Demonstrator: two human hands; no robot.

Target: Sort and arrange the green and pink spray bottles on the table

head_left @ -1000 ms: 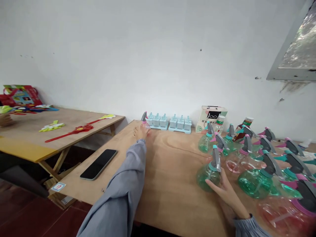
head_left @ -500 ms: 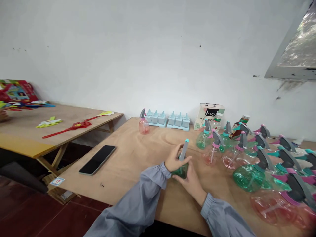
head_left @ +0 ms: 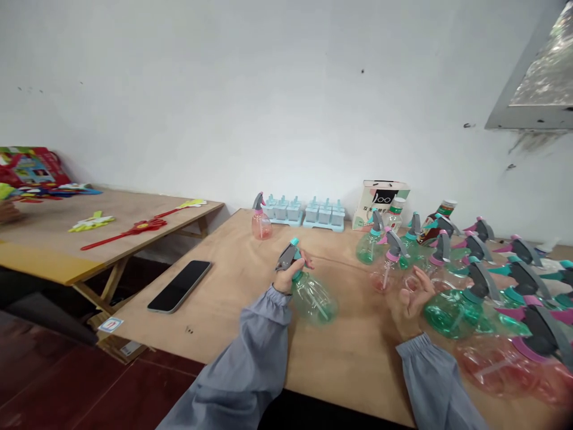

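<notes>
My left hand (head_left: 290, 276) is closed round the neck of a green spray bottle (head_left: 313, 297) with a grey and teal trigger head, tilted so its body points toward me above the wooden table (head_left: 250, 298). My right hand (head_left: 414, 294) hovers palm-up with fingers loosely apart, holding nothing, close to a pink spray bottle (head_left: 385, 269) and a green one (head_left: 452, 310). A lone pink spray bottle (head_left: 260, 220) stands at the far left of the table.
Several green and pink spray bottles crowd the table's right side. Two pale blue ice-pop moulds (head_left: 308, 214) and a carton (head_left: 379, 203) line the wall. A black phone (head_left: 179, 285) lies near the left edge. A second table (head_left: 67, 239) holds colourful toys.
My left hand has taken the green bottle alone and tilted it over to the left. My right hand has let go and drawn back right toward the bottle group.
</notes>
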